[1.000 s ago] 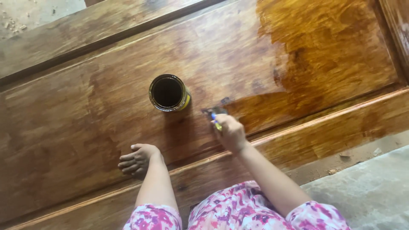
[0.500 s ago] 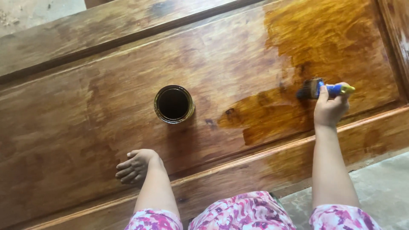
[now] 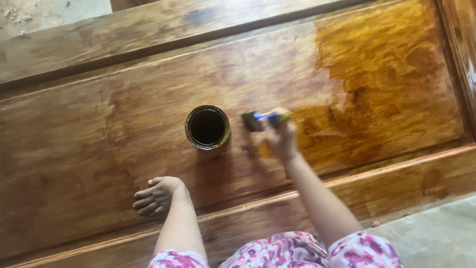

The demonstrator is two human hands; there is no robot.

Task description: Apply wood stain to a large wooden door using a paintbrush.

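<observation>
Looking down from the head view, I see my right hand [image 3: 281,140] clamped on a blue-handled brush [image 3: 263,119], long axis sideways, bristles pointing left at the dark tin [image 3: 208,127] just beside, mid-panel. My left hand [image 3: 157,195], fingers loosely curled and empty, rests on the wooden door [image 3: 99,124] near its lower edge, farther from the tin.

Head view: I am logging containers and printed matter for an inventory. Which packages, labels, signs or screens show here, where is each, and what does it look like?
Tin: the only package; open and round, dark liquid inside, yellowish stained rim, standing on the wooden door panel, just left of the brush in the right hand.
Labels, signs, screens: none visible; the tin's side is hidden from above.
</observation>
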